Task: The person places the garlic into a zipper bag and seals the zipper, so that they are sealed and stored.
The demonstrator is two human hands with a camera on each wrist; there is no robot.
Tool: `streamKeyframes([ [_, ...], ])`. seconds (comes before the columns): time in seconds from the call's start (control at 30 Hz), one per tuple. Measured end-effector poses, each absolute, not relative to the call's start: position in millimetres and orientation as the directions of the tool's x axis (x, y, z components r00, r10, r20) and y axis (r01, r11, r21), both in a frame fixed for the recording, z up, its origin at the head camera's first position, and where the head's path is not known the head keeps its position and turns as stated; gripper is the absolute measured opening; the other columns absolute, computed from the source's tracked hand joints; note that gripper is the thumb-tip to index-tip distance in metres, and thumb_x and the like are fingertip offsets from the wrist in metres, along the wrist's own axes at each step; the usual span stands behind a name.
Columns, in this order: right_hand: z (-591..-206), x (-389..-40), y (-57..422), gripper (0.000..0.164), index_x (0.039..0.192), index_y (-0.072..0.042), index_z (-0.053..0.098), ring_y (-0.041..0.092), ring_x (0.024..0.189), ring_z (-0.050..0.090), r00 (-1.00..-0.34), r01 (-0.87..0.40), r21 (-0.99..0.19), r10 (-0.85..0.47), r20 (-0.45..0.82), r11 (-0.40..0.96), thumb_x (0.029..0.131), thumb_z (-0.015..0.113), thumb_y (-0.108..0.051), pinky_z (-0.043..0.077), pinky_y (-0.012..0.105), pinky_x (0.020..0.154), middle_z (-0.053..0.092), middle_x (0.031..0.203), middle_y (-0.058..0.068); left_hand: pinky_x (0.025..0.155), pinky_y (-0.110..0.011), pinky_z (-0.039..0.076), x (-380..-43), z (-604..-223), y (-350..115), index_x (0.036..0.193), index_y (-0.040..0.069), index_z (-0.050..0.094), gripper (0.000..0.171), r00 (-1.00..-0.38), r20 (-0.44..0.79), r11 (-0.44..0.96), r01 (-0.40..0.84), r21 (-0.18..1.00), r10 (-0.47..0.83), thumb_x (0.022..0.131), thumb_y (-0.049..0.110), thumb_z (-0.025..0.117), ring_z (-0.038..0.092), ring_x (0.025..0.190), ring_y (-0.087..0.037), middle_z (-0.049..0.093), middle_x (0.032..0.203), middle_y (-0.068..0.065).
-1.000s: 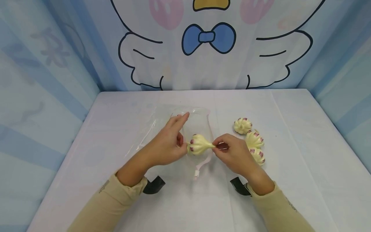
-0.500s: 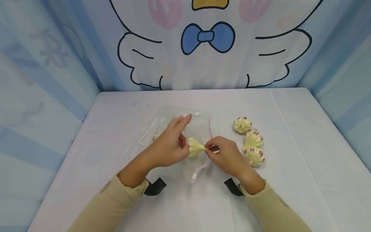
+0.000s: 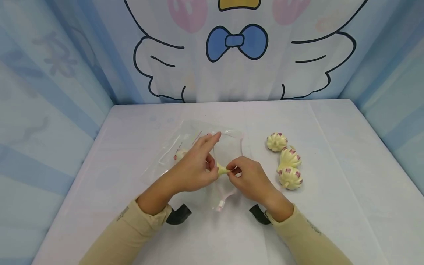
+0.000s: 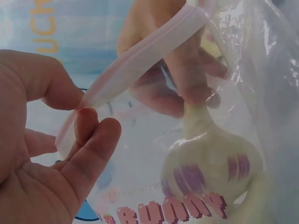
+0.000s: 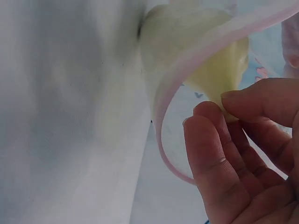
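My left hand (image 3: 195, 167) pinches the pink zip edge (image 4: 140, 49) of a clear plastic bag (image 3: 232, 132), which has "BUNNY" printed on it. A pale yellow garlic bulb (image 4: 210, 161) with purple marks sits inside the bag's opening, its body seen through the film in the left wrist view. My right hand (image 3: 253, 180) reaches in at the mouth and pinches the bulb's thin stem between thumb and fingers. In the head view, my left hand hides most of that bulb. Part of another pale bulb (image 3: 180, 155) shows through the bag, left of my left hand.
To the right of my right hand, three more garlic bulbs lie in a row on the white tabletop: a back one (image 3: 277, 142), a middle one (image 3: 290, 157) and a front one (image 3: 290, 178). Blue patterned curtains (image 3: 391, 92) stand around the table.
My right hand has moved left with the garlic bulb, whose body has passed behind my left hand into the bag. The front bulb at right is now uncovered. My left hand has barely shifted.
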State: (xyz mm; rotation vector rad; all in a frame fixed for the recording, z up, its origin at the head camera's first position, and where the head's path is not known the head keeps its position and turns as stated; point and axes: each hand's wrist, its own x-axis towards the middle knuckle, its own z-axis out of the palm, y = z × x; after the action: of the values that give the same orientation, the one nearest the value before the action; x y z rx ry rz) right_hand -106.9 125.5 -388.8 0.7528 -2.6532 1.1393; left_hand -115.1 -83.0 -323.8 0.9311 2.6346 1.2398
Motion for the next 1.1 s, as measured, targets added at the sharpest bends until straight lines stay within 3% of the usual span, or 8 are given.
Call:
streamKeyframes([
  [0.6, -391.9, -111.0, 114.5, 0.014, 0.091, -0.004, 0.069, 0.018, 0.077, 0.066, -0.834, -0.550, -0.603, -0.415, 0.363, 0.577, 0.080, 0.069, 0.004, 0.055, 0.031, 0.070, 0.065, 0.088, 0.005, 0.067, -0.023, 0.051, -112.6, -324.7, -80.0, 0.155, -0.004, 0.028, 0.079, -0.815, 0.166, 0.483, 0.478, 0.734, 0.555, 0.082, -0.002, 0.060, 0.057, 0.077, -0.009, 0.026, 0.155, -0.025],
  [1.1, -392.9, -112.9, 98.1, 0.008, 0.092, -0.001, 0.068, 0.024, 0.081, 0.063, -0.900, -0.434, -0.633, -0.338, 0.275, 0.641, 0.085, 0.069, -0.003, 0.054, 0.039, 0.074, 0.063, 0.088, 0.009, 0.070, -0.024, 0.054, -111.9, -326.8, -77.1, 0.155, -0.001, 0.029, 0.077, -0.828, 0.131, 0.459, 0.425, 0.780, 0.545, 0.085, 0.000, 0.059, 0.060, 0.083, -0.012, 0.032, 0.154, -0.019],
])
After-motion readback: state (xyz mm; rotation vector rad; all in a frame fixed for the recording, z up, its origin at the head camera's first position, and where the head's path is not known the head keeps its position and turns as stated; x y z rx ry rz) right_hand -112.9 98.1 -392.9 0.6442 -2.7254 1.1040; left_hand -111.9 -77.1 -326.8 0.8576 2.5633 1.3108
